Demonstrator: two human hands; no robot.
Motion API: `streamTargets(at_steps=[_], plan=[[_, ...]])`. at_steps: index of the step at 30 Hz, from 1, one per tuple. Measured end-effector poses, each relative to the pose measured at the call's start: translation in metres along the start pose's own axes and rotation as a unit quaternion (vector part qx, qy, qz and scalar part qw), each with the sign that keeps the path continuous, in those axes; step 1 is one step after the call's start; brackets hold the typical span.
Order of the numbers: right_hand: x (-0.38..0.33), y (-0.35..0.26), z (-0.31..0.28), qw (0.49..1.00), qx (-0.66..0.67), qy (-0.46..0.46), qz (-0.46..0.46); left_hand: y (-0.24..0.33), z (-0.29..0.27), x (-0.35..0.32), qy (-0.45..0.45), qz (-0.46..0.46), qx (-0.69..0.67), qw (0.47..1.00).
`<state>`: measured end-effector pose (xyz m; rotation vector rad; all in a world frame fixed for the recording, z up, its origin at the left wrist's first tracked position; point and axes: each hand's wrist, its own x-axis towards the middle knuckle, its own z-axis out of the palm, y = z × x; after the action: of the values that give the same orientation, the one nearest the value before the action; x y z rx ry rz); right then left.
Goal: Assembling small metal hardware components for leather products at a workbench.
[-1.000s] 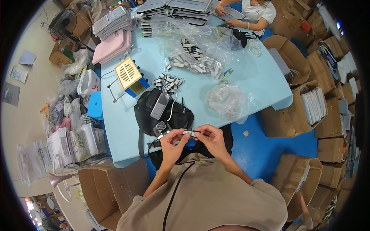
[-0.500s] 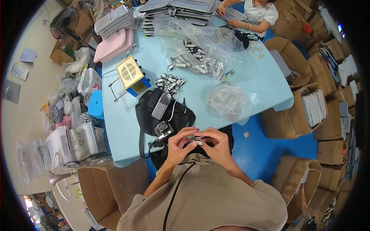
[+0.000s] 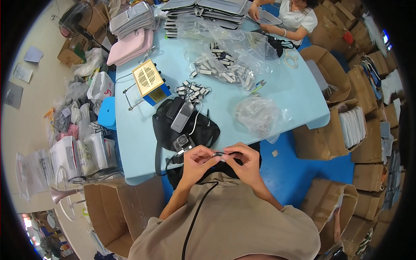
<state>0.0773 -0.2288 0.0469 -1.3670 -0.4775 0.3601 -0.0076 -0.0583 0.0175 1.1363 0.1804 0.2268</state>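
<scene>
Close to my body, just off the table's near edge, both hands meet over one tiny item. My left hand (image 3: 198,163) pinches its left end between thumb and fingertips. From the other side, my right hand (image 3: 242,161) grips it the same way. The item is a small piece with a dark, shiny curved part (image 3: 218,154) and a bit of white below; my fingers cover much of it. Beyond my hands lies a black bag (image 3: 203,131) with a grey power bank (image 3: 183,117) and white cable on it. A pile of small white-and-black pieces (image 3: 193,91) sits behind.
On the light-blue table (image 3: 134,162) stand a blue-and-gold box device (image 3: 150,82), an open clear bag of similar pieces (image 3: 225,65), a crumpled clear bag (image 3: 258,116) and green-handled cutters (image 3: 258,86). Across it a person (image 3: 294,19) handles a grey case. Cardboard boxes (image 3: 323,134) line the right.
The small piece has turned between my fingers, so its dark curved part shows more and its white part less. My hands stay together in nearly the same place.
</scene>
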Motion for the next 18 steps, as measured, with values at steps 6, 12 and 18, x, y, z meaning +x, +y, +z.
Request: streamTargets(at_steps=[6,12,18], plan=[[0.0,0.004,-0.001,0.998,-0.02,-0.053,-0.037,0.015,0.006,0.0,0.004,0.006,0.06,0.998],[0.001,0.013,-0.002,0.999,0.031,-0.038,-0.013,0.01,0.009,-0.002,0.005,0.027,0.068,0.997],[0.001,0.022,-0.002,0.998,0.053,-0.026,0.01,0.0,0.005,-0.003,0.003,0.027,0.052,0.998]])
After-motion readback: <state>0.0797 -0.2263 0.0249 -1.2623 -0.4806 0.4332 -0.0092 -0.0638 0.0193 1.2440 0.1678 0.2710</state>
